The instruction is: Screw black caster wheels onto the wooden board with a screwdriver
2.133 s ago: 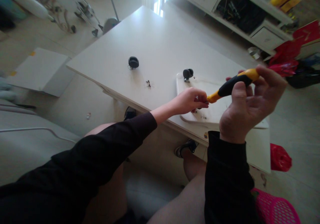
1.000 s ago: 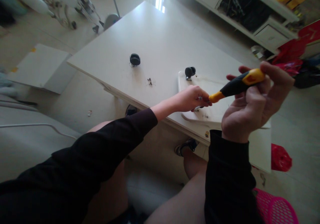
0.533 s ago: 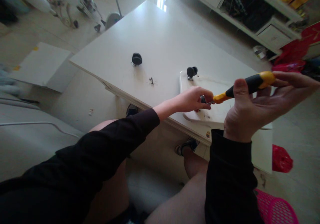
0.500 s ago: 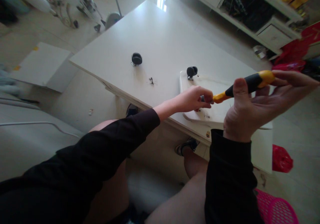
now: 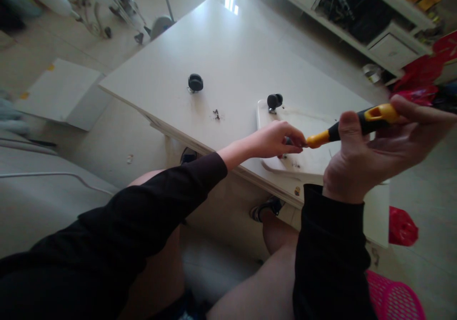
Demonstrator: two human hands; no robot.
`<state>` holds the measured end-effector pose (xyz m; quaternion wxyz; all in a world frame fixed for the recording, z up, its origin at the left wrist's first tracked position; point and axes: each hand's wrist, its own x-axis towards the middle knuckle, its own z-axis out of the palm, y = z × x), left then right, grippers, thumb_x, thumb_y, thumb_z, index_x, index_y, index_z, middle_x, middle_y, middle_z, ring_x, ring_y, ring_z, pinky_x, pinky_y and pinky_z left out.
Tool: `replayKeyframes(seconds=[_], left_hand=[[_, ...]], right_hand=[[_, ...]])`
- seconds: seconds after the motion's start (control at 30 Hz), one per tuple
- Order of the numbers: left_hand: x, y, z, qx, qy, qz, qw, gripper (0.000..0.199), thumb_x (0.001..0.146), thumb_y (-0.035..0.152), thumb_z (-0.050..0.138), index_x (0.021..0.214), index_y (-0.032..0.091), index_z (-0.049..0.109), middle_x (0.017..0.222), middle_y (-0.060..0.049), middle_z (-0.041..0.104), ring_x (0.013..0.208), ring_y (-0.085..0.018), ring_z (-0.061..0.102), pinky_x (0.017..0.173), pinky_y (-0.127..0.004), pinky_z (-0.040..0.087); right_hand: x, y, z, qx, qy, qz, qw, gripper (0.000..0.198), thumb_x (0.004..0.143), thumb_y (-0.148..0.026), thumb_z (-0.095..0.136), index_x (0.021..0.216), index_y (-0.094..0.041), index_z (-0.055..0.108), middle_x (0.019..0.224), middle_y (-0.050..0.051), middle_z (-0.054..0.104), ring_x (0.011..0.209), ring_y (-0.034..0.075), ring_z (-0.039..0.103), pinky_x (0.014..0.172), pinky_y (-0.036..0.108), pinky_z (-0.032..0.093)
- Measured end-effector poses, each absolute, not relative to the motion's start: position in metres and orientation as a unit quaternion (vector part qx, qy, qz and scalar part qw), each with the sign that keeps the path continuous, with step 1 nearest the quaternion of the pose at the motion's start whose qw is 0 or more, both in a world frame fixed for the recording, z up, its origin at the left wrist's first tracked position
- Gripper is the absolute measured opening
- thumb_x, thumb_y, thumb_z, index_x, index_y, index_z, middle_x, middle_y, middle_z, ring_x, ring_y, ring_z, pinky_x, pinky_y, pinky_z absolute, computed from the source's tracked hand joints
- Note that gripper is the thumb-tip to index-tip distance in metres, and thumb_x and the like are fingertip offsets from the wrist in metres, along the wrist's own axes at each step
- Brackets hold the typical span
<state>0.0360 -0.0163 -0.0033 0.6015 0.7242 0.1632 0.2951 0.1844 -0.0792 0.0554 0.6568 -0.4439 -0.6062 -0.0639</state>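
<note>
The left hand (image 5: 274,140), above the board's (image 5: 314,163) left part, is curling nearly closed, its fingertips seemingly pinching the screwdriver (image 5: 334,132) at its front end; the right hand (image 5: 378,158), over the board's right side, is holding the handle loosely, thumb along it, a fingertip at its butt, palm open. Farthest left, a black wheel (image 5: 195,82) is standing on the table (image 5: 228,44), well apart from the board; small dark bits (image 5: 216,115), probably screws, are lying between them. A second wheel (image 5: 274,101) is standing on the board's far left corner. A dark piece (image 5: 287,140), perhaps another wheel, is showing between the left fingers, mostly hidden. The screwdriver is slanting above the board, its tip hidden. The step in hand seems to be turning a screw, in or out I cannot tell; the next move would be calling for a firmer right grip and a well-seated tip.
</note>
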Motion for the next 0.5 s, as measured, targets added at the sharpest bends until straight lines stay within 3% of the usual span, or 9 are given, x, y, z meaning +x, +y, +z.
replayKeyframes(seconds=[0.1,0.2,0.27,0.4,0.5], left_hand=[[0.0367,-0.0158,-0.0062,0.732,0.172,0.324,0.574,0.015,0.090,0.013,0.078,0.104,0.010,0.081,0.097,-0.008,0.080,0.062,-0.007,0.064,0.061,-0.022,0.053],[0.0385,-0.0139,-0.0084,0.735,0.185,0.330,0.563,0.013,0.090,0.014,0.077,0.102,0.011,0.081,0.096,-0.008,0.079,0.060,-0.007,0.064,0.062,-0.023,0.053],[0.0394,-0.0125,-0.0091,0.737,0.189,0.319,0.566,0.012,0.090,0.015,0.076,0.101,0.013,0.082,0.090,-0.006,0.079,0.059,-0.008,0.064,0.063,-0.024,0.053],[0.0389,-0.0126,-0.0076,0.737,0.193,0.312,0.567,0.013,0.089,0.013,0.076,0.100,0.013,0.082,0.087,-0.005,0.079,0.062,-0.008,0.065,0.066,-0.024,0.054],[0.0373,-0.0141,-0.0062,0.739,0.187,0.320,0.562,0.015,0.089,0.014,0.075,0.103,0.013,0.081,0.093,-0.007,0.080,0.068,-0.009,0.066,0.069,-0.024,0.054]], right_hand=[[0.1792,-0.0786,0.0565,-0.458,-0.592,-0.025,0.663,0.024,0.096,-0.035,0.072,0.119,-0.038,0.071,0.115,-0.003,0.063,0.113,0.017,0.070,0.107,0.044,0.065],[0.1767,-0.0768,0.0547,-0.429,-0.605,0.056,0.668,0.037,0.099,-0.022,0.053,0.126,-0.040,0.071,0.118,-0.003,0.070,0.121,0.019,0.073,0.113,0.051,0.062],[0.1783,-0.0754,0.0531,-0.409,-0.619,0.070,0.667,0.039,0.097,-0.022,0.058,0.129,-0.040,0.071,0.119,-0.002,0.072,0.117,0.019,0.074,0.108,0.051,0.064],[0.1832,-0.0753,0.0527,-0.409,-0.619,-0.012,0.670,0.039,0.087,-0.026,0.080,0.124,-0.035,0.072,0.115,-0.002,0.064,0.097,0.013,0.068,0.082,0.033,0.068],[0.1853,-0.0758,0.0530,-0.435,-0.599,-0.050,0.670,0.041,0.083,-0.028,0.087,0.119,-0.036,0.071,0.115,-0.003,0.060,0.097,0.013,0.065,0.082,0.031,0.067]])
